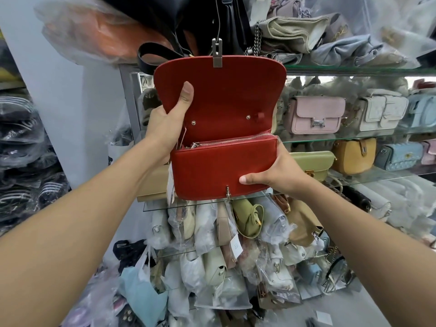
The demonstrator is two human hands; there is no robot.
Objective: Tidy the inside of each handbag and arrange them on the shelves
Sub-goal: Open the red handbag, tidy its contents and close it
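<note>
The red handbag [212, 171] is upright, flap raised open, metal clasp uppermost, in front of the glass shelves [354, 70].

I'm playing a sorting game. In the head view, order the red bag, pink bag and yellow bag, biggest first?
1. red bag, largest, but it is nearest the camera.
2. pink bag.
3. yellow bag, close to the pink, so unsure.

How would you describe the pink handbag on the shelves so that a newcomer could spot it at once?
Look at the glass shelves behind the open red handbag. On the shelf level with its raised flap, the pink handbag stands first to the right. Unlike the white bag beside it, it is pale pink with a silver H-shaped clasp.
</note>
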